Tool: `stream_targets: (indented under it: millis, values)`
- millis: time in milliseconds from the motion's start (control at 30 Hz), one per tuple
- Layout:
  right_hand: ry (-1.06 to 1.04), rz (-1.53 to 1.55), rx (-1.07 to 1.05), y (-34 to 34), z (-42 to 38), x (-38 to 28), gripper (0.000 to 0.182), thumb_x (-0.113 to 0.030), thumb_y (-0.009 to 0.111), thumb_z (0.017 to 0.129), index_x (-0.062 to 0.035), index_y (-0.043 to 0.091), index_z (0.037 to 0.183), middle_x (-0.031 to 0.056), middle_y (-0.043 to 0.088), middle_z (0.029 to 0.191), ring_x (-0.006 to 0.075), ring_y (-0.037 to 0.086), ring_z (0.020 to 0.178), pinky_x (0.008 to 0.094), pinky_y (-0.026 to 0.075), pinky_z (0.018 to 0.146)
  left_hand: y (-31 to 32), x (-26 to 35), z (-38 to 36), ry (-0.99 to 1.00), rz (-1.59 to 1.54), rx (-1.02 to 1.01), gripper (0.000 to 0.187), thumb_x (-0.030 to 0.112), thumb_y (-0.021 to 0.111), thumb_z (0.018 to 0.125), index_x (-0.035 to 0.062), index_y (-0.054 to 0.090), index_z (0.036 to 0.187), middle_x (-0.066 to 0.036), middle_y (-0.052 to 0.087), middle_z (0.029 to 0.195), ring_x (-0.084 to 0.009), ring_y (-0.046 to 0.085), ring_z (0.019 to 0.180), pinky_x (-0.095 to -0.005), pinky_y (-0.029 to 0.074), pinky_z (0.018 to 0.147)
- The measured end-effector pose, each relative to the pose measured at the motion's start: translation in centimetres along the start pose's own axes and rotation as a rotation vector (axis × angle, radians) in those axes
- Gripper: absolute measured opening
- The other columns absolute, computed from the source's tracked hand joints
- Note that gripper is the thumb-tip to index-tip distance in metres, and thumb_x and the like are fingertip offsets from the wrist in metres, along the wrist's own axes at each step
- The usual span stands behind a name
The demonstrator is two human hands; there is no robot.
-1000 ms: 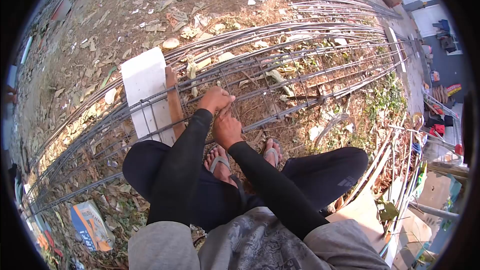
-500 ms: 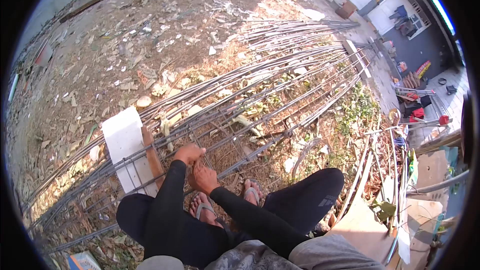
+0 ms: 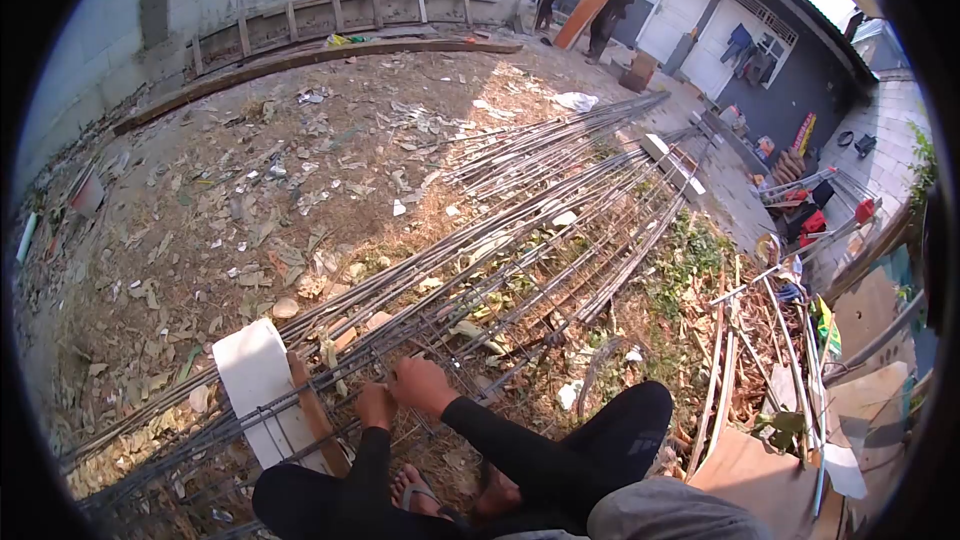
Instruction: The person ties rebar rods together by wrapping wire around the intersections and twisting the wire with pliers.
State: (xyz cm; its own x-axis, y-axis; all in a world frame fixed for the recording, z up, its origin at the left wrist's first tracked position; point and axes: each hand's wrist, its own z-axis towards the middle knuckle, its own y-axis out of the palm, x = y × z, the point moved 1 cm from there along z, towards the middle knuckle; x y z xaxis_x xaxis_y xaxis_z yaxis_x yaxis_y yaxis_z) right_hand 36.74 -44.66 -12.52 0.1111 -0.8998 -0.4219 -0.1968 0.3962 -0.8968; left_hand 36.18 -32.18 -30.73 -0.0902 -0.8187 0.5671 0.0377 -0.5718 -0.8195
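Observation:
A long rebar cage point(image 3: 560, 240) of grey steel bars and thin stirrups lies on the dirt, running from the lower left to the upper right. I sit beside it in black sleeves and trousers, with my sandalled feet under its near end. My left hand point(image 3: 374, 406) is closed on a bar at the near end of the cage. Just to its right, my right hand point(image 3: 426, 384) curls its fingers over a neighbouring bar where a stirrup crosses. What lies under my fingers is hidden.
A white block point(image 3: 252, 387) and a wooden strip point(image 3: 316, 422) prop up the cage left of my hands. Dry leaves and litter cover the ground. Scrap bars and cardboard point(image 3: 770, 360) pile up at the right. Two people point(image 3: 610, 8) stand far off by a building.
The view has tilted up, so the hands now sit low in the frame and the wall and building show. Both hands stay on the cage, close together.

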Motion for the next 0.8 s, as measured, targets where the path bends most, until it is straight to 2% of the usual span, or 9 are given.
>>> stream_targets:
  millis: [100,200,300,400,533,600,633,700,800]
  values:
    - [-0.032,-0.096,0.034,2.0,2.6,-0.3,0.026,-0.027,0.072,0.082,-0.0009,0.072,0.083,0.0244,0.071,0.082,0.0413,0.072,0.078,0.0511,0.059,0.07,-0.8,2.4,-1.8,-0.163,0.119,0.053,0.044,0.032,0.065,0.094,0.0054,0.061,0.06,-0.015,0.057,0.058,-0.0368,0.054,0.052,-0.0512,0.041,0.052]
    - [-0.055,-0.16,-0.073,4.2,4.7,0.4,0.028,-0.03,0.075,0.082,-0.0018,0.073,0.084,0.0207,0.073,0.086,0.038,0.073,0.08,0.0491,0.06,0.071,-3.8,4.7,-2.2,-0.266,0.055,-0.003,0.044,0.03,0.063,0.097,0.0099,0.054,0.058,-0.011,0.049,0.056,-0.034,0.053,0.057,-0.0498,0.042,0.063]
    - [-0.084,-0.241,-0.173,5.0,5.6,-0.1,0.029,-0.031,0.076,0.082,-0.002,0.075,0.085,0.0186,0.074,0.086,0.0355,0.074,0.083,0.0471,0.06,0.073,-0.9,3.7,-2.7,-0.181,0.17,0.092,0.036,0.027,0.066,0.096,0.0081,0.058,0.066,-0.011,0.053,0.061,-0.0324,0.057,0.067,-0.0502,0.041,0.079]
    - [-0.084,-0.316,-0.265,4.0,5.4,-1.1,0.027,-0.029,0.075,0.083,-0.0025,0.076,0.086,0.0183,0.074,0.088,0.0336,0.075,0.086,0.0457,0.06,0.075,2.0,2.0,-3.5,-0.141,0.071,0.223,0.024,0.025,0.073,0.09,0.0058,0.064,0.077,-0.013,0.061,0.071,-0.0337,0.06,0.077,-0.0469,0.039,0.087]
    - [-0.103,-0.318,-0.275,5.3,6.2,-0.9,0.022,-0.024,0.072,0.086,-0.0032,0.077,0.089,0.018,0.075,0.094,0.0317,0.075,0.09,0.045,0.061,0.075,-2.9,4.6,-4.0,-0.147,-0.003,0.149,0.019,0.022,0.077,0.085,0.0053,0.068,0.088,-0.014,0.065,0.079,-0.0354,0.062,0.084,-0.0471,0.039,0.088]
    - [-0.123,-0.358,-0.225,7.3,6.5,-0.1,0.02,-0.023,0.066,0.09,-0.0068,0.078,0.089,0.0154,0.076,0.092,0.0321,0.075,0.085,0.046,0.061,0.07,-3.7,5.2,-4.0,-0.168,-0.036,0.206,0.019,0.021,0.078,0.083,0.006,0.068,0.09,-0.014,0.066,0.079,-0.036,0.063,0.085,-0.0476,0.039,0.089]
    - [-0.134,-0.377,-0.201,8.1,7.0,0.2,0.021,-0.022,0.063,0.092,-0.0086,0.079,0.089,0.0141,0.076,0.09,0.0324,0.075,0.083,0.0466,0.061,0.068,-4.1,5.3,-3.8,-0.186,-0.01,0.164,0.02,0.022,0.078,0.082,0.0062,0.069,0.091,-0.014,0.066,0.08,-0.0357,0.063,0.086,-0.0479,0.04,0.09]
    - [-0.121,-0.386,-0.273,7.2,7.1,-0.1,0.022,-0.024,0.065,0.091,-0.0077,0.079,0.091,0.015,0.076,0.093,0.0322,0.075,0.086,0.0471,0.061,0.069,-4.4,5.7,-3.6,-0.224,0.039,0.074,0.022,0.023,0.078,0.082,0.0067,0.069,0.093,-0.013,0.067,0.082,-0.035,0.064,0.088,-0.0483,0.04,0.091]
    - [-0.125,-0.35,-0.359,5.9,7.0,-0.5,0.025,-0.028,0.067,0.089,-0.006,0.078,0.09,0.0169,0.076,0.094,0.0322,0.075,0.089,0.0485,0.061,0.071,-4.3,5.8,-4.2,-0.158,-0.006,0.195,0.023,0.024,0.076,0.085,0.0064,0.071,0.1,-0.013,0.068,0.086,-0.0336,0.063,0.093,-0.0494,0.039,0.096]
